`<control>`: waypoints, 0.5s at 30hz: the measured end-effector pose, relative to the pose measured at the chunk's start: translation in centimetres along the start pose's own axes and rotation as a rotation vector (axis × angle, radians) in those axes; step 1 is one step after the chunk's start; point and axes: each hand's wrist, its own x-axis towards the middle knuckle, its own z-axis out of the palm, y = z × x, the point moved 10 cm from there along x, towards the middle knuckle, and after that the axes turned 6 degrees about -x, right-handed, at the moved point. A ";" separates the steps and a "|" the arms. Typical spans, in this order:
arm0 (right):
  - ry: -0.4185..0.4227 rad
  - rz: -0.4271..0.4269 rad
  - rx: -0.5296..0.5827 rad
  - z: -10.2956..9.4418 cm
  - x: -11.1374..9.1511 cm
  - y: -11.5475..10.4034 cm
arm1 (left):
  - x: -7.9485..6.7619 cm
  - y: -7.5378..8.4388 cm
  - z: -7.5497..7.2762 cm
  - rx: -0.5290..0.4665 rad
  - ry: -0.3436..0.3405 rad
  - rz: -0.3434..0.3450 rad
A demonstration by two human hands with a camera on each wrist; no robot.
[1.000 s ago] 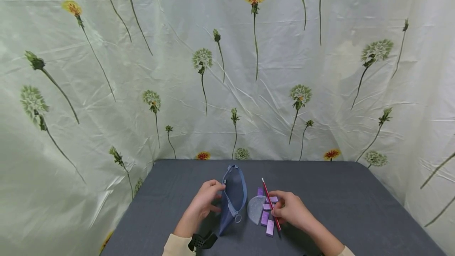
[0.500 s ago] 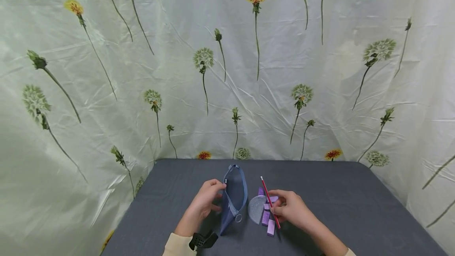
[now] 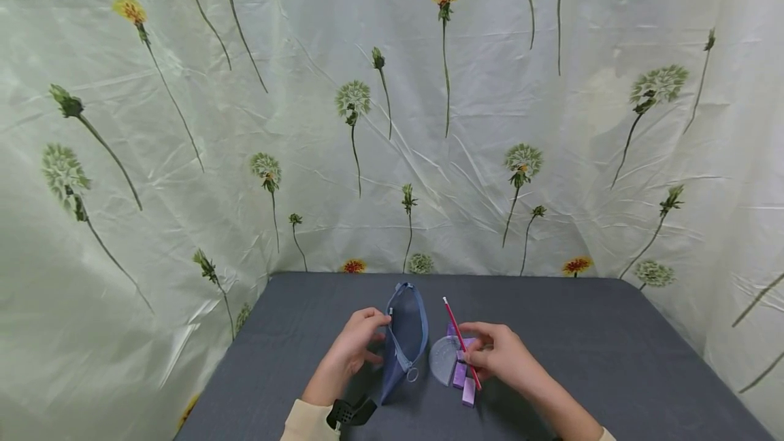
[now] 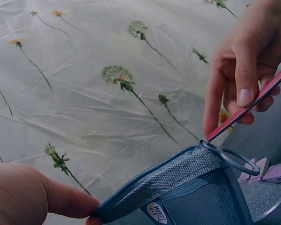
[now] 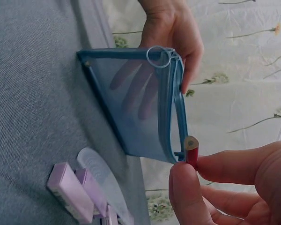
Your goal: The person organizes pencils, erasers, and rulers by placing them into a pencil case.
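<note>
My left hand (image 3: 355, 342) pinches the left edge of a blue mesh zipper pouch (image 3: 392, 373), which stands upright with its mouth gaping. Through the see-through side in the right wrist view, the left fingers show behind the pouch (image 5: 140, 103). A ring-shaped zipper pull (image 3: 412, 374) hangs at its near corner. Between thumb and fingertips, my right hand (image 3: 499, 356) holds a red pencil (image 3: 452, 315), tilted, above small purple blocks (image 3: 468, 392). In the left wrist view the pencil (image 4: 271, 84) runs behind the pouch's corner; whether they touch, I cannot tell.
A clear half-round protractor (image 3: 439, 363) lies right of the pouch, with several purple blocks along its straight side, partly under my right hand. The dark grey table (image 3: 551, 312) ends at a flower-printed curtain (image 3: 380, 237).
My right hand has lifted slightly and shifted a little left relative to the blocks, carrying the pencil up with it. My left hand and the pouch have stayed nearly still.
</note>
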 end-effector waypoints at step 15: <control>-0.024 -0.005 0.021 0.8 0.3 -2.3 | 0.0 0.0 0.2 -0.031 -0.017 -0.001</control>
